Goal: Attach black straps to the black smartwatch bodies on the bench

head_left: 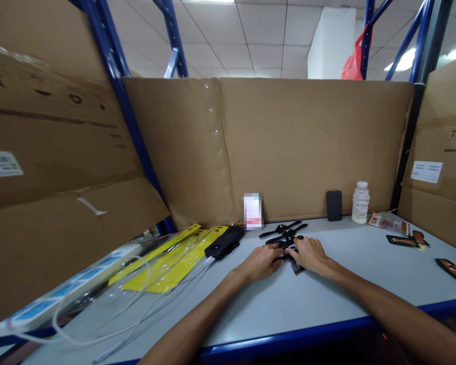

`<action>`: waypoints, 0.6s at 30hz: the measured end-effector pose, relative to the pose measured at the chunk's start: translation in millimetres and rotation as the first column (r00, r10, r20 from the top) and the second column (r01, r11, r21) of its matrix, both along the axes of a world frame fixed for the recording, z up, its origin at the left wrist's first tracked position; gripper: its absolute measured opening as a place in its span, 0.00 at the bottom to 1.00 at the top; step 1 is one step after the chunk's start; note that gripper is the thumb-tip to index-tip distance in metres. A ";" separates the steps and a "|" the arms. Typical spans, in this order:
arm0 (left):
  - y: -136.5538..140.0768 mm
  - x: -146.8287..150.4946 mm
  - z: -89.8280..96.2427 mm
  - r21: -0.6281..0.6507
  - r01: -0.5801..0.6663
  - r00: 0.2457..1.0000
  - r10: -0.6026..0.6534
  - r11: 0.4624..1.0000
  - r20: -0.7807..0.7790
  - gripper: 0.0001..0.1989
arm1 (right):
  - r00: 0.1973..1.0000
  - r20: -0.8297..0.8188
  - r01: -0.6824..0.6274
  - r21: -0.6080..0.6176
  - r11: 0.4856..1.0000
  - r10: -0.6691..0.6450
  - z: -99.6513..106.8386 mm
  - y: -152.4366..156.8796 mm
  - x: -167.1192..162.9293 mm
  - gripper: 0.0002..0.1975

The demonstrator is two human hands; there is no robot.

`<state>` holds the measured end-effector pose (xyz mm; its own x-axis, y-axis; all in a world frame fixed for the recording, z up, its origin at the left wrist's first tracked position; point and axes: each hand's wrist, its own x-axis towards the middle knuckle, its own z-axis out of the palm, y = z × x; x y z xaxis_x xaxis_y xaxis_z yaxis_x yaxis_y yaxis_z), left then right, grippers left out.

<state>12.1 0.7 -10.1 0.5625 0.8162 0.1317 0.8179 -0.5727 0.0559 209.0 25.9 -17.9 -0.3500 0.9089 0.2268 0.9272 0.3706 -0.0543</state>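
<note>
Several black wristwatches (pixel 283 229) with straps lie close together on the grey table, just beyond my hands. My left hand (pixel 262 262) has its fingers curled on a black watch at the near end of the group. From the other side, my right hand (pixel 312 254) grips the same watch, thumb and fingers bent around it. Much of that watch is hidden under the fingers. A small dark flat piece (pixel 297 268) shows below my right hand, and I cannot tell whether it is attached to the watch.
To the left lie a black power bank (pixel 223 244) with white cables, yellow packaging (pixel 167 263) and a white power strip (pixel 79 284). A blurred card or screen (pixel 253 212), black phone (pixel 334 206) and white bottle (pixel 361 204) stand at the back. Snack packets (pixel 402 241) lie right. Cardboard walls (pixel 307 147) enclose the table.
</note>
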 end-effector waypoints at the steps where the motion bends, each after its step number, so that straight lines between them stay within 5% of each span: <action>1: -0.1 0.3 0.2 0.001 0.001 1.000 -0.001 1.000 -0.002 0.15 | 1.000 0.002 0.000 0.000 1.000 0.000 -0.4 -0.3 -0.4 0.22; 9: 2.3 -0.6 -3.1 0.018 0.007 1.000 -0.006 1.000 -0.024 0.15 | 0.999 -0.008 0.038 -0.001 0.999 -0.039 0.8 -1.0 -2.7 0.27; 18: 0.6 0.8 -0.4 0.007 0.002 1.000 -0.002 1.000 -0.015 0.14 | 0.999 -0.052 -0.009 -0.020 1.000 0.008 -0.9 0.9 -1.1 0.16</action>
<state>12.8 1.3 -10.6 0.5659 0.8142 0.1294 0.8175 -0.5745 0.0394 207.8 26.9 -18.9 -0.3460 0.9104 0.2269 0.9197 0.3769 -0.1101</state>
